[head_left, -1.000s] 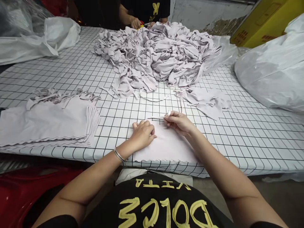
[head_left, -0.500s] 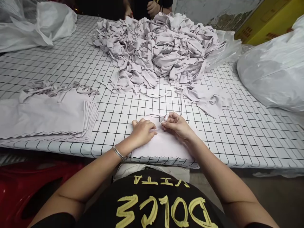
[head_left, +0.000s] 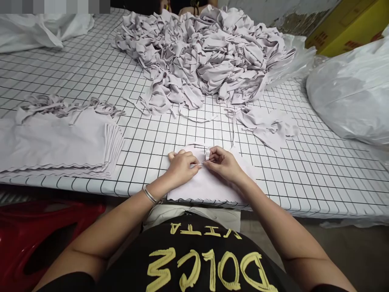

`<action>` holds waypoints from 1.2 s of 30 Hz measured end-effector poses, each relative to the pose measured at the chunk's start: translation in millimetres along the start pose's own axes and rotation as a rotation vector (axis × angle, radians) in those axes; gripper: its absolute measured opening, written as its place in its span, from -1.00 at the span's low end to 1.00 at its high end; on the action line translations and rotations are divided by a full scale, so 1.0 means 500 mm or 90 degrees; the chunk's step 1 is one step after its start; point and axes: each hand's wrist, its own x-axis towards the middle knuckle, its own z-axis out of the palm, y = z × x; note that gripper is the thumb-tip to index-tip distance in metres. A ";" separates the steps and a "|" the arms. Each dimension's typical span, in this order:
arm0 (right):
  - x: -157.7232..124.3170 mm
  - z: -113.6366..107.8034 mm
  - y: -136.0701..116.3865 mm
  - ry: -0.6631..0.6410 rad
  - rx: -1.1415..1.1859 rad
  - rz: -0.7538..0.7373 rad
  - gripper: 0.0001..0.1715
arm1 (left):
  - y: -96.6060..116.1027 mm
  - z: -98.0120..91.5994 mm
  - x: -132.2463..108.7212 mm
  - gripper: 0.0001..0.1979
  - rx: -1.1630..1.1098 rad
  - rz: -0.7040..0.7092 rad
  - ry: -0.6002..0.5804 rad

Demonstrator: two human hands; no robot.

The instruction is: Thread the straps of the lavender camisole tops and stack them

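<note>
A pale pink garment [head_left: 209, 186] with thin straps lies flat before me at the table's front edge. My left hand [head_left: 184, 168] rests on its left part, the fingers curled and pinching the upper edge of the cloth. Just to the right, my right hand [head_left: 223, 162] is closed, thumb and fingertips pressed together at that same edge. A small white piece [head_left: 207, 153] sticks up from its fingers; whether it is a tool or a folded strap I cannot tell. Between the two hands runs a short stretch of thin edge or strap.
Behind lies a large heap of crumpled pale garments [head_left: 206, 56]. A single loose garment [head_left: 264, 121] lies nearer. Left is a neat stack of garments [head_left: 63, 142]. A bulky white plastic bag [head_left: 349, 89] stands right. Another person's forearm [head_left: 194, 9] shows behind the heap.
My right hand has moved slightly left and down, closer to my left hand. The small white piece in it has turned more upright. My left hand stays nearly in place.
</note>
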 end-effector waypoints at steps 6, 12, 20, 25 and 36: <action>-0.001 0.001 -0.005 -0.016 -0.020 0.004 -0.69 | -0.003 0.003 0.001 -0.88 0.003 0.011 -0.001; 0.001 0.003 0.002 -0.020 -0.065 -0.019 -0.73 | -0.005 0.003 0.002 -0.86 0.003 0.018 0.000; 0.007 0.016 0.007 -0.017 -0.027 -0.009 -0.72 | -0.008 0.006 0.004 -0.84 0.004 0.021 0.004; 0.021 0.027 -0.003 -0.005 0.057 0.048 -0.65 | -0.014 0.011 0.007 -0.83 0.047 0.028 0.002; 0.126 0.025 -0.090 -0.075 0.289 0.262 -0.49 | -0.040 0.007 -0.156 -0.56 0.266 0.335 -0.059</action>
